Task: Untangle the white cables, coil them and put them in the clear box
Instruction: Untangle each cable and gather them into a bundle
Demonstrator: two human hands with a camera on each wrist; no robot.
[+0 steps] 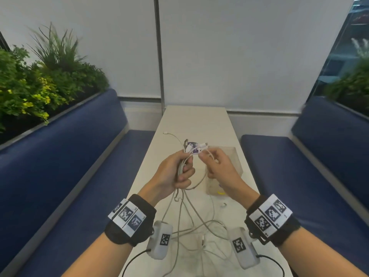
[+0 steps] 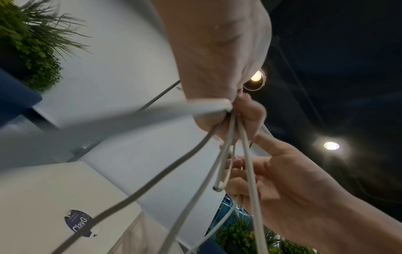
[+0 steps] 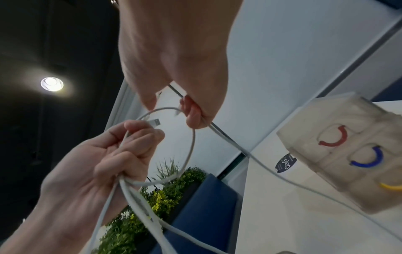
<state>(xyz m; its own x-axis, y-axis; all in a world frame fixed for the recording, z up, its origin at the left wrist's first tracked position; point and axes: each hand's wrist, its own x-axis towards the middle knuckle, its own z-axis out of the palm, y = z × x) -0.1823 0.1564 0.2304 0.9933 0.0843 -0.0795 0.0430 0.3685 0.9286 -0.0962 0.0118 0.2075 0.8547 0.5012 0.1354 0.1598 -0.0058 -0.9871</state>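
Above the white table point(image 1: 195, 120), my left hand point(image 1: 185, 168) grips a bundle of white cables point(image 1: 181, 163), its fingers curled round several strands point(image 2: 230, 137). A USB plug point(image 3: 154, 122) sticks out above its fist point(image 3: 135, 137). My right hand point(image 1: 207, 156) pinches one strand just to the right, and that strand forms a loop point(image 3: 192, 146) between the two hands. The rest of the tangle point(image 1: 206, 222) hangs down and lies on the table near me. The clear box point(image 1: 236, 156) stands behind my right hand, partly hidden by it.
The clear box point(image 3: 348, 151) shows red, blue and yellow curved pieces. A round dark sticker point(image 3: 284, 163) is on the table. One cable end point(image 1: 165, 133) lies farther out. Blue benches point(image 1: 79, 176) flank the narrow table, with plants point(image 1: 30, 76) behind the left one.
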